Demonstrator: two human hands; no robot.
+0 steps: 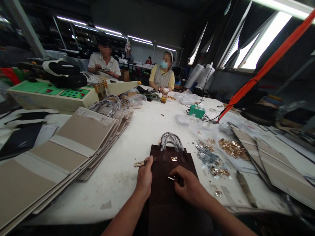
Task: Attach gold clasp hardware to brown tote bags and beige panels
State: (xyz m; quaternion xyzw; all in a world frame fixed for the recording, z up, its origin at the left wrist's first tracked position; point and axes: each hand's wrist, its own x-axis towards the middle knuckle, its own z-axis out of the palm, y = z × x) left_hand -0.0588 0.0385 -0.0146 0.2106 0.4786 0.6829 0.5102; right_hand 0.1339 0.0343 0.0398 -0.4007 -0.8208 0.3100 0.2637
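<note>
A dark brown handbag panel (162, 196) lies in front of me, its plastic-wrapped handles (172, 139) pointing away. Near its top sits a small gold metal fitting (174, 159). My left hand (145, 175) is at the panel's left edge, thumb up, closed on a short strap (139, 163) with a metal plate at its end that sticks out to the left. Over the middle of the panel, my right hand (188, 183) pinches a small shiny metal piece (171, 178) between bent fingers. Its exact shape is too small to make out.
Stacked beige panels (73, 131) cover the left side; more panels (278, 160) lie at right. Gold fittings (233, 149) and silver parts (209, 157) are heaped at right, near a wrapped tool (246, 188). An orange strap (265, 68) slants down. Two people sit across the table.
</note>
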